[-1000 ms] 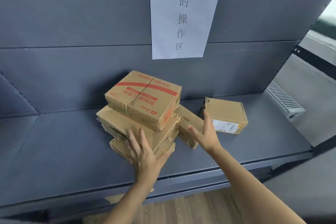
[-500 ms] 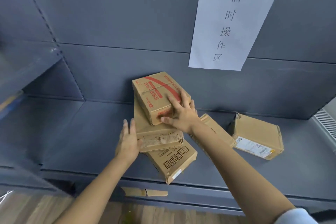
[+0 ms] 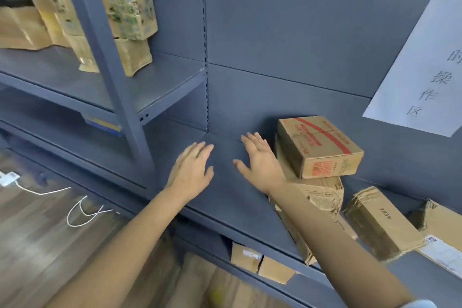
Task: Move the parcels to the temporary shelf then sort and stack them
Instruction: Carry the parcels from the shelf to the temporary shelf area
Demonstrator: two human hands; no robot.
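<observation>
A stack of cardboard parcels stands on the grey temporary shelf (image 3: 225,197). On top sits a box with a red stripe (image 3: 318,146), above a crushed box (image 3: 322,194) and a lower one partly hidden by my right forearm. Right of the stack lie a box marked AEBE (image 3: 380,222) and a labelled box (image 3: 442,232) at the frame edge. My right hand (image 3: 260,160) hovers with straight fingers just left of the stack, holding nothing. My left hand (image 3: 192,170) is flat and empty over the bare shelf further left.
A white paper sign (image 3: 422,72) hangs on the back panel. Left, behind a grey upright post (image 3: 110,57), another shelf holds several cardboard boxes (image 3: 127,12). Small boxes (image 3: 262,262) sit below the shelf. A white cable (image 3: 80,210) lies on the wooden floor.
Both hands have come off the stack and moved left over the bare shelf. My view has swung left, bringing the neighbouring shelf of boxes into sight.
</observation>
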